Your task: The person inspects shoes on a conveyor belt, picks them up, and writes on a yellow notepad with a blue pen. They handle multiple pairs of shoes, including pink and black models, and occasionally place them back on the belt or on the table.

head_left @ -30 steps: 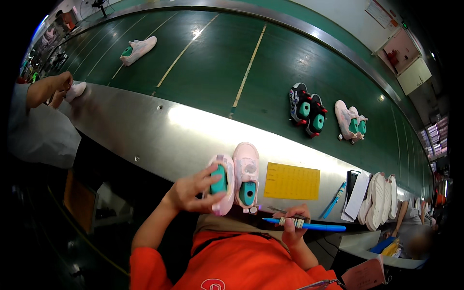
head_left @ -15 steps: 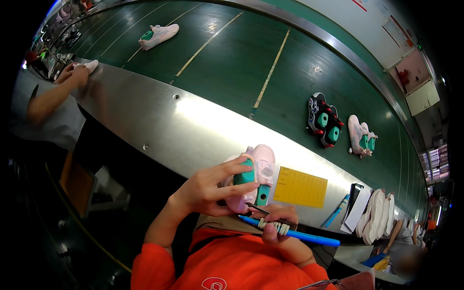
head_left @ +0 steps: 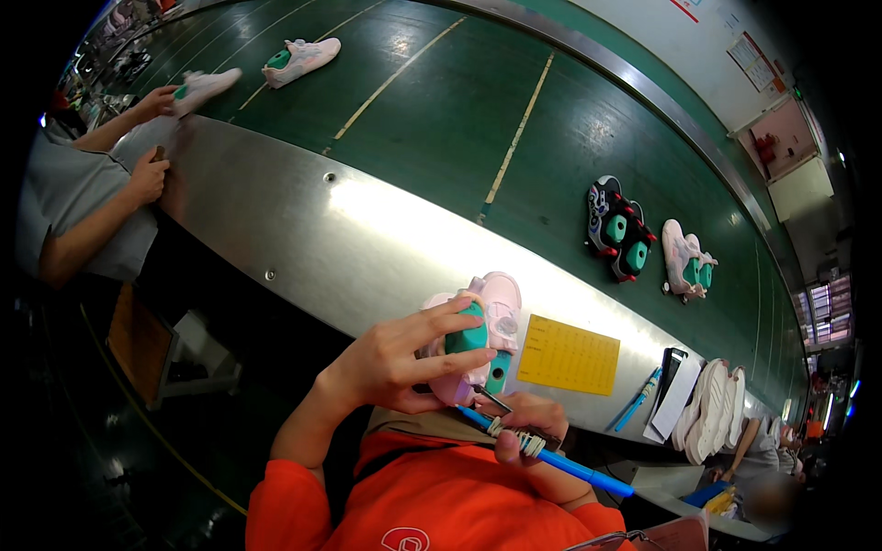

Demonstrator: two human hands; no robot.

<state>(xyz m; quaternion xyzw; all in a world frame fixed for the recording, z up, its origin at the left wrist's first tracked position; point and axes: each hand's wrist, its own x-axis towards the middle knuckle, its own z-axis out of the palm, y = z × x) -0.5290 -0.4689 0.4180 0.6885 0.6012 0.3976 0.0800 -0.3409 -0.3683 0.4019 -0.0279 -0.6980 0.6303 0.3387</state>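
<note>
My left hand [head_left: 397, 360] is wrapped over a pink shoe [head_left: 454, 387] with a green insert [head_left: 467, 338] in its opening, held just off the bench's near edge. The other pink shoe [head_left: 501, 298], with its own green insert, sits right beside it on the metal bench. My right hand [head_left: 533, 418] is closed round a blue pen [head_left: 574, 468] with pale bands wound about its middle. From the same hand a slim, dark pointed tool [head_left: 493, 399] sticks out, its tip at the heel of the held shoe. My fingers partly hide that shoe.
A yellow printed card [head_left: 570, 355], another blue pen [head_left: 638, 400] and several white soles [head_left: 707, 413] lie along the metal bench [head_left: 303, 216]. Black shoes [head_left: 618, 230], pink shoes [head_left: 684, 262] and a single shoe [head_left: 303, 62] are on the green belt. A co-worker [head_left: 92, 184] sits at left.
My left hand and its shoe hardly move. The blue pen's right end has tipped downward and slightly left. At left, the co-worker's hand has moved a white shoe out over the belt.
</note>
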